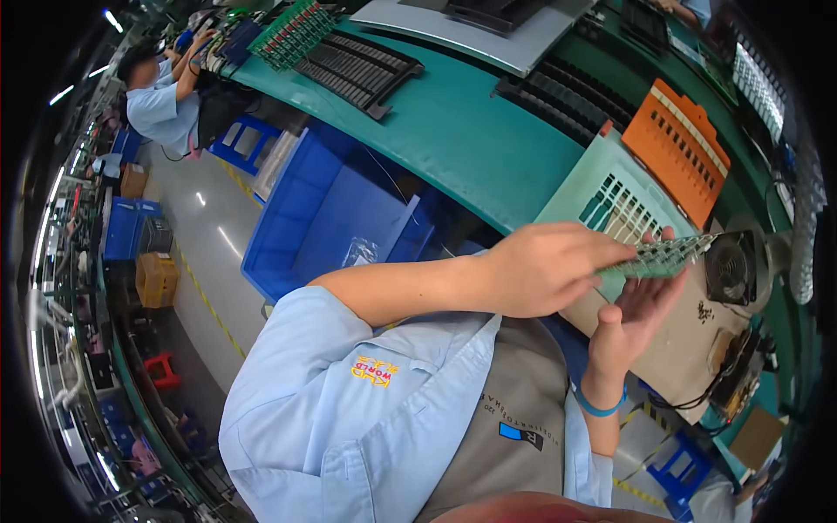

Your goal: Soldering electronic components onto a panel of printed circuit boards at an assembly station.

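Observation:
A green circuit board [664, 257] with rows of small components is held tilted above the bench at the right. My left hand [554, 268] reaches across and pinches the board's near left edge between its fingers and thumb. Beneath and behind the board is my right hand [635, 324], its fingers supporting it from below, a few tips showing past the far edge. A blue band [602, 405] circles my right wrist. Just beyond the hands lies a pale green slotted tray [571, 193], with an orange slotted plate [678, 152] standing against it.
A black fan [731, 268] stands right of the board, near scattered small black parts [704, 311]. Black racks [357, 74] and more green boards [292, 35] lie along the green bench [462, 148]. Below sits a blue bin [288, 218]. Another person [166, 105] works at far left.

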